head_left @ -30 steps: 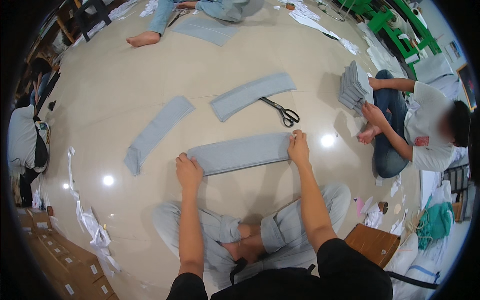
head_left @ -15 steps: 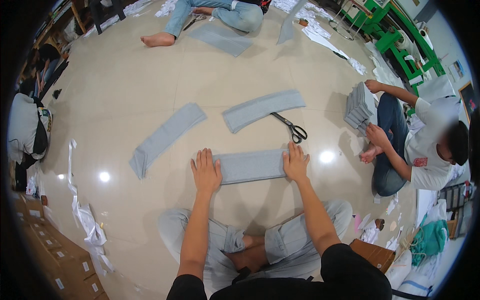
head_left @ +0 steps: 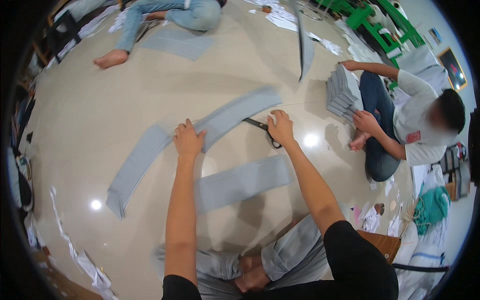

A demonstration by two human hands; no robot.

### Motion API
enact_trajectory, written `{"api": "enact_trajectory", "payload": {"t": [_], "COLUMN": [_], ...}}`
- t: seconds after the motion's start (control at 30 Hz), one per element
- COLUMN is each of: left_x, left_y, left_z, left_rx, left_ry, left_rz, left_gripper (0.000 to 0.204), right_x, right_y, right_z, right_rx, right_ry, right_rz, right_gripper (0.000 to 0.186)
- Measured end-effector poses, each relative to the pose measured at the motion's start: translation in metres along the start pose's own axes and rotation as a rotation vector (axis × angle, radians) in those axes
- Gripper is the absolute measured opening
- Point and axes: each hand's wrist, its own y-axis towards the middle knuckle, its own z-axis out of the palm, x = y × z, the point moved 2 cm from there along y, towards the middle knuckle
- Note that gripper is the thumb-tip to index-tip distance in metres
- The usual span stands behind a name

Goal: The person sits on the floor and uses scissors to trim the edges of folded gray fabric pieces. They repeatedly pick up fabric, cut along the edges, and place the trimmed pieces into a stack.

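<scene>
On the tiled floor before me lie three folded grey fabric strips. My left hand (head_left: 188,139) is open, fingers apart, at the left end of the far strip (head_left: 235,115), where it meets the slanting left strip (head_left: 135,167). Whether it presses on the cloth, I cannot tell. Beyond the far strip's right part, my right hand (head_left: 281,127) has its fingers apart and slightly bent, over the handles of black scissors (head_left: 257,123); these handles are partly hidden. The near strip (head_left: 242,182) lies flat between my forearms, untouched by either hand.
At right a seated person holds a stack of folded grey cloth (head_left: 344,92). Another person's legs (head_left: 165,20) are at far left, beside a flat grey piece (head_left: 177,44). A grey panel (head_left: 306,50) hangs at the top. White scraps (head_left: 92,272) lie lower left.
Both hands have left the ends of the near strip and moved forward, the left to the far strip, the right to the scissors. My view has turned and shifted.
</scene>
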Motion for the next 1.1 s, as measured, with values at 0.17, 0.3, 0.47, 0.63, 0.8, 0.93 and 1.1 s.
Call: {"api": "enact_trajectory", "payload": {"t": [0.17, 0.3, 0.47, 0.63, 0.8, 0.93, 1.1], "left_x": [-0.012, 0.008, 0.033, 0.085, 0.101, 0.109, 0.119], "left_y": [0.02, 0.031, 0.026, -0.01, -0.049, -0.056, -0.066], "left_z": [0.012, 0.021, 0.011, -0.021, -0.084, -0.095, -0.081], "left_rx": [0.121, 0.15, 0.183, 0.083, 0.17, 0.08, -0.155], "left_ry": [-0.003, -0.171, -0.445, -0.372, -0.408, -0.448, -0.545], "left_rz": [0.019, -0.006, -0.046, 0.005, -0.182, -0.143, -0.036], "left_gripper": [0.049, 0.043, 0.039, 0.039, 0.036, 0.035, 0.031], "right_x": [-0.044, -0.052, -0.03, -0.076, -0.018, 0.047, 0.103], "right_y": [0.07, 0.103, 0.104, 0.098, 0.086, 0.091, 0.101], "right_z": [0.014, 0.023, 0.025, 0.022, 0.032, 0.056, 0.082], "right_rx": [0.012, 0.123, 0.194, 0.106, 0.179, 0.306, 0.44], "right_ry": [0.056, -0.04, -0.132, -0.033, -0.071, 0.023, -0.088], "right_rz": [0.089, 0.153, 0.141, 0.064, -0.04, -0.106, -0.006], "right_gripper": [0.035, 0.044, 0.044, 0.043, 0.042, 0.043, 0.056]}}
